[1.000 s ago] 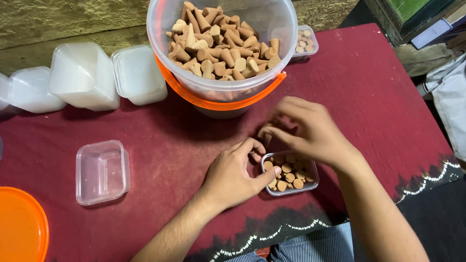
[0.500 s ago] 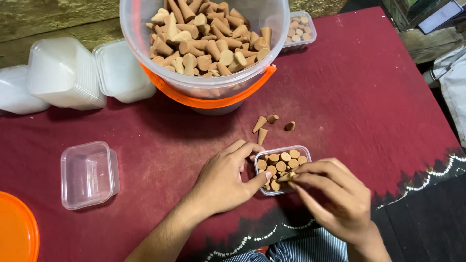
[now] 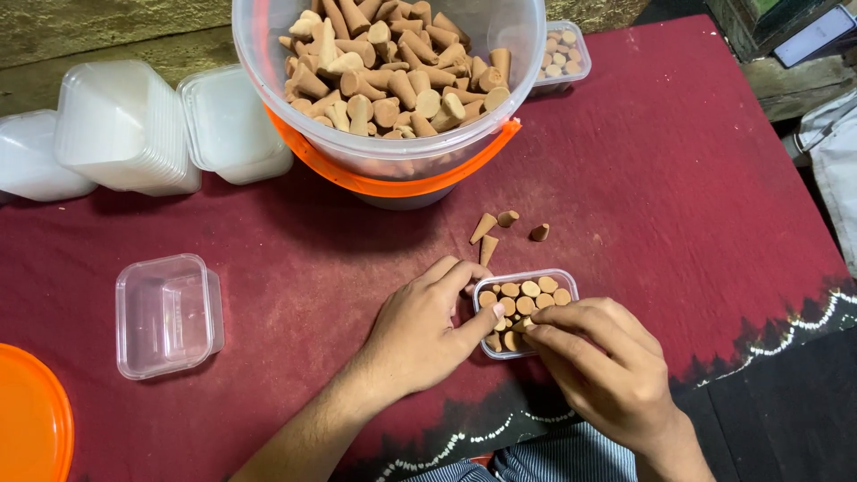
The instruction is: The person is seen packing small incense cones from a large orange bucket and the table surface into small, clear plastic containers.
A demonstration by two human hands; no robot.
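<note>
A small clear plastic box (image 3: 568,284) sits on the maroon cloth (image 3: 696,178), packed with brown cones standing upright. My left hand (image 3: 424,330) grips the box's left side, thumb on its near rim. My right hand (image 3: 603,361) pinches a cone (image 3: 527,323) at the box's near edge, fingertips touching the packed cones. Several loose cones (image 3: 489,227) lie just beyond the box. A large clear bucket (image 3: 393,156) with an orange band, full of cones, stands behind them.
An empty clear box (image 3: 168,314) lies to the left. Stacks of white lids and boxes (image 3: 125,125) stand at the far left. A filled small box (image 3: 562,55) sits behind the bucket. An orange lid (image 3: 27,419) shows at the lower left corner.
My right hand came back from the loose cones beyond the box to the box's near edge with a cone. My left hand stayed on the box.
</note>
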